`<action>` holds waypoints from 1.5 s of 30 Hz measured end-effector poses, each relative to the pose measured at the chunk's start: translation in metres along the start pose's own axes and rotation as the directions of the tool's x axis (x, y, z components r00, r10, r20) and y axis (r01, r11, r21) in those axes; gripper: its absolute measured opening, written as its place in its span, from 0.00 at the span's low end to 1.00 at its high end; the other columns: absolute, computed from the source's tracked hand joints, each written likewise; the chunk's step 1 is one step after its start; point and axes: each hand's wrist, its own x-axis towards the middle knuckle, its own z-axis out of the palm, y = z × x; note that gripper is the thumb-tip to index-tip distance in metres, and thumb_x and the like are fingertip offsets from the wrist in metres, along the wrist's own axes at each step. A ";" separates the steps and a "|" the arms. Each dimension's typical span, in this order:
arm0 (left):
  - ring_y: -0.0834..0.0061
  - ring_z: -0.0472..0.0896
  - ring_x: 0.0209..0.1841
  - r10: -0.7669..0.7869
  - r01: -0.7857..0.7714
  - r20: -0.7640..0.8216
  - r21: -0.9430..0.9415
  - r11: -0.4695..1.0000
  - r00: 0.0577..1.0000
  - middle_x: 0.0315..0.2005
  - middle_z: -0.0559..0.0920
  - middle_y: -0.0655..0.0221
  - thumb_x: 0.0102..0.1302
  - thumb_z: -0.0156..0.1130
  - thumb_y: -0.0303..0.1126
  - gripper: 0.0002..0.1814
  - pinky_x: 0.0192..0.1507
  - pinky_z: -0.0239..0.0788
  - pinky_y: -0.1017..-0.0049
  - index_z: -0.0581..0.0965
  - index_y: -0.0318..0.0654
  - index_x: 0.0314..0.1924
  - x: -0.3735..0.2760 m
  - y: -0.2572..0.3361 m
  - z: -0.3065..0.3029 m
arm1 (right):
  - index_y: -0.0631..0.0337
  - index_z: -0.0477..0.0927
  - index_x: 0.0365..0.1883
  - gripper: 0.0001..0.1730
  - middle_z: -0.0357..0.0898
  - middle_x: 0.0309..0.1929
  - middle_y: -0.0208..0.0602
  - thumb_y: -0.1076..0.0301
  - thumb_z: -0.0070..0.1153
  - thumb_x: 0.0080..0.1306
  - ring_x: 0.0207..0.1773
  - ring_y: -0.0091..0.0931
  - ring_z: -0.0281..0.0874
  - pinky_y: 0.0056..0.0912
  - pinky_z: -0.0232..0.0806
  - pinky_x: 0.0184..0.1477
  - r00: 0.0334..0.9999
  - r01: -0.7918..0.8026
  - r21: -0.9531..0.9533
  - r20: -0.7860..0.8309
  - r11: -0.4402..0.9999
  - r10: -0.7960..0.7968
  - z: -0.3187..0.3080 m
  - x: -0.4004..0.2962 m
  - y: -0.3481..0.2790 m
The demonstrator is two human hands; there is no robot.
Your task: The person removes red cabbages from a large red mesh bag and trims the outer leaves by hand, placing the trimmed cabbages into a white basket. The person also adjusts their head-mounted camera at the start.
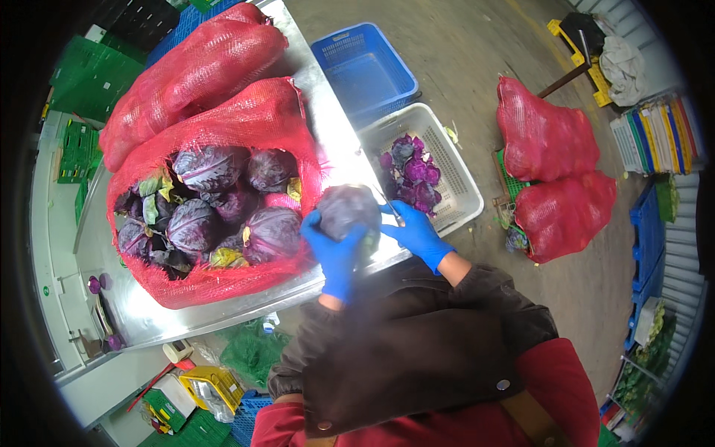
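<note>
Gloved in blue, my left hand (336, 251) grips a red cabbage (349, 215) at the front edge of the steel table (346, 139). The cabbage is blurred. My right hand (416, 232) is closed around the handle of a knife (397, 215), its thin blade pointing away from me beside the cabbage. To the left lies a torn-open red mesh sack (223, 120) full of red cabbages (192, 226), with some yellowed leaves among them. Below the table's right edge, a white plastic crate (461, 173) holds purple cabbage trimmings (416, 173).
Another full red mesh sack (195, 72) lies behind the open one. A blue crate (363, 67) stands beyond the white crate. Two more full sacks (547, 134) rest on the right floor. A yellow crate (215, 388) and green netting (254, 346) are below the table's near left side.
</note>
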 end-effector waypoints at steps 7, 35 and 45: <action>0.46 0.60 0.66 0.161 -0.314 0.321 0.515 0.798 0.933 0.64 0.59 0.46 0.41 0.79 0.40 0.54 0.69 0.53 0.55 0.61 0.40 0.68 0.003 0.041 0.018 | 0.59 0.75 0.44 0.09 0.79 0.33 0.48 0.66 0.53 0.69 0.35 0.44 0.80 0.41 0.71 0.36 0.918 0.340 -0.387 -0.060 0.857 -0.392 -0.025 -0.019 -0.024; 0.42 0.62 0.63 0.050 -0.206 0.290 0.538 0.818 0.956 0.61 0.60 0.43 0.43 0.79 0.41 0.54 0.65 0.57 0.56 0.59 0.38 0.68 0.008 0.050 0.037 | 0.70 0.69 0.52 0.19 0.81 0.35 0.57 0.73 0.50 0.63 0.37 0.50 0.82 0.51 0.73 0.39 0.992 0.126 -0.753 0.107 0.646 -0.069 -0.004 0.039 0.010; 0.62 0.66 0.65 -0.468 0.431 0.073 -0.535 0.727 0.881 0.63 0.67 0.58 0.60 0.71 0.37 0.40 0.70 0.51 0.65 0.61 0.31 0.66 0.023 0.011 0.009 | 0.65 0.51 0.75 0.41 0.64 0.67 0.51 0.71 0.56 0.66 0.61 0.33 0.67 0.32 0.66 0.60 0.992 0.031 0.055 0.117 0.998 -0.037 -0.028 -0.012 -0.013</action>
